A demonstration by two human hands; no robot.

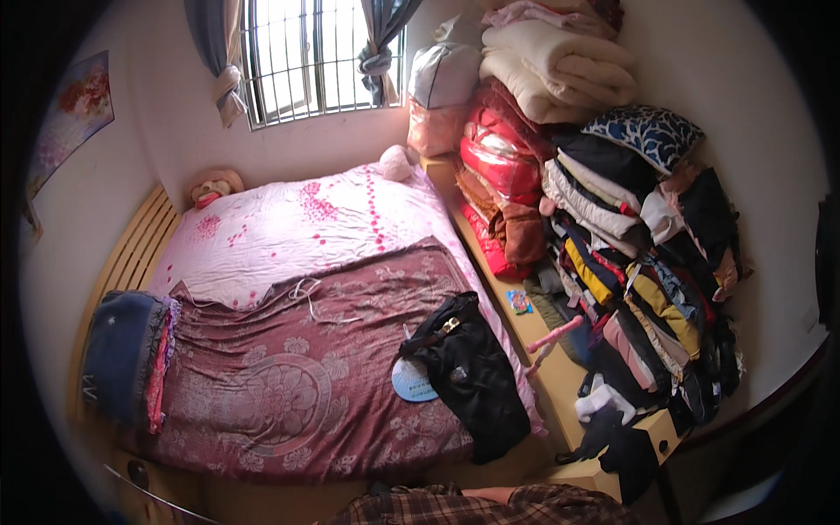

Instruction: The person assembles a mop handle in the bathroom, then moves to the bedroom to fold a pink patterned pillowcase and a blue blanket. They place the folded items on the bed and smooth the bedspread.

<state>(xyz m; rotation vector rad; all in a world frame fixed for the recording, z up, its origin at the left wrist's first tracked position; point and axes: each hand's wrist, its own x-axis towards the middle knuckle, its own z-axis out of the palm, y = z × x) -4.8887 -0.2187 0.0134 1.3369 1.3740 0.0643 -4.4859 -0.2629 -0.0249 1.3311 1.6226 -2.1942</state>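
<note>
Neither of my hands shows clearly; plaid sleeves (420, 505) and a strip of bare wrist or forearm (489, 493) lie at the bottom edge. Before me is a bed with a pink-and-white floral sheet (262, 236) and a maroon patterned blanket (282, 394) over its near part. Black trousers with a belt (479, 387) lie on the blanket's right side, partly over a round blue-and-white hand fan (413, 382). A white cord (312, 305) lies loosely near the middle. Folded blue and pink textiles (121, 354) rest at the left by the slatted wooden headboard (131, 252).
Right of the bed, a wooden ledge (558, 394) holds piled clothes (643, 295), a pink stand-like object (554, 335), a small colourful packet (518, 302) and red bedding (502, 157). Cream quilts (558, 65) top the pile. Plush toys sit by the barred window (315, 65).
</note>
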